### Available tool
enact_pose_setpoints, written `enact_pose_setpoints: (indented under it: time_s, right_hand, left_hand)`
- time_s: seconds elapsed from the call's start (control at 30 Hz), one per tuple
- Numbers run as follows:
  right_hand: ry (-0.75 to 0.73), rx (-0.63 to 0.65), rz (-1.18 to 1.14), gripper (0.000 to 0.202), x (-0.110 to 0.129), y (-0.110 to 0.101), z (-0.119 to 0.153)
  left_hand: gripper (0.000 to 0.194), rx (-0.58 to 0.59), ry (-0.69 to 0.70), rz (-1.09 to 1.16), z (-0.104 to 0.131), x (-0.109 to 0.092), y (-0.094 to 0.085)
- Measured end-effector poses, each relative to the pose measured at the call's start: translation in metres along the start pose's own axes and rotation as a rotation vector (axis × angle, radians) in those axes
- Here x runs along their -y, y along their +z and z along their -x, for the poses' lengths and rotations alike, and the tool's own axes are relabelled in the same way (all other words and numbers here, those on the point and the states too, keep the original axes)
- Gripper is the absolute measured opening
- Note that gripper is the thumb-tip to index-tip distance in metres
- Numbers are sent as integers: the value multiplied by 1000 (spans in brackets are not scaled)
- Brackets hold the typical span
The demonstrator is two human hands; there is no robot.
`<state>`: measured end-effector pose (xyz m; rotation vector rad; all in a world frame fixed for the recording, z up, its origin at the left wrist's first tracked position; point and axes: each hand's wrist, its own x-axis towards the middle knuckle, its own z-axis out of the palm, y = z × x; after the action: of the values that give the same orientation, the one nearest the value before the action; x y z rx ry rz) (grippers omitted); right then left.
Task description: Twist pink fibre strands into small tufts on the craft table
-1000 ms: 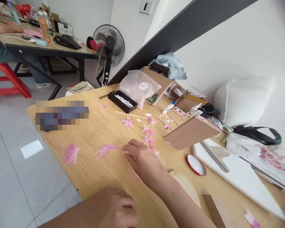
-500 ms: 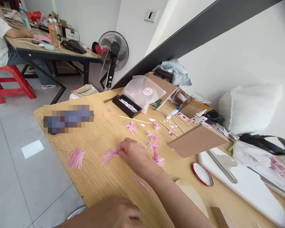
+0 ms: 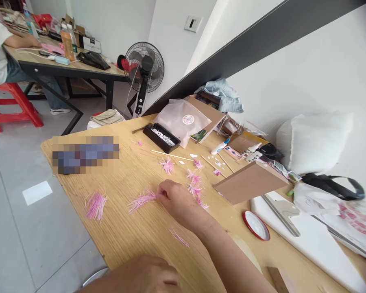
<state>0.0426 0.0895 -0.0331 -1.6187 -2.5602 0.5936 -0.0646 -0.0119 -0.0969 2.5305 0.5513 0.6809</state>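
My right hand (image 3: 175, 200) rests low over the wooden table, thumb and fingers pinched on the gathered end of a pink-and-white fringe tuft (image 3: 142, 200). The tuft's loose strands fan out to the left. At the bottom edge, my left hand (image 3: 149, 274) is curled closed, back upward; what its fingers hold, if anything, is hidden. Between the two hands lies a thin bundle of pink strands (image 3: 179, 237). Another pink tuft (image 3: 95, 206) lies to the left. Several fluffy pink pieces, among them a round pink tuft (image 3: 166, 166), lie beyond my right hand.
A black tray (image 3: 161, 137) of small white pieces stands at the back beside a frosted bag (image 3: 183, 118). Thin sticks, a glue bottle (image 3: 221, 145), a tilted brown board (image 3: 250, 183) and a red-rimmed lid (image 3: 256, 225) lie rightward. A person (image 3: 0, 49) sits at another table.
The view has shifted slightly. My right hand has drawn a little to the right, still pinching the tuft's end. My left hand stays almost where it was.
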Motion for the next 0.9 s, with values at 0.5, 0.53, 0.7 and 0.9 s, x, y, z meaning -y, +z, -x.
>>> enact_pose_setpoints:
  time_s: [0.5,0.53,0.7,0.9]
  right_hand:
    - [77,-9,100,18,-8,-6,7]
    - [83,-6,127,18,-9,-6,7]
    - [100,15,205,20,-12,-6,10]
    - [126,28,230,20,-16,-13,18]
  left_hand:
    - [28,81,0,-1,-2,-3,-6]
    - [27,76,-1,6,-2,-3,-7]
    - [27,41,12,34,-3,-6,-10]
    - [27,89,-41,51,-7,-12,-16]
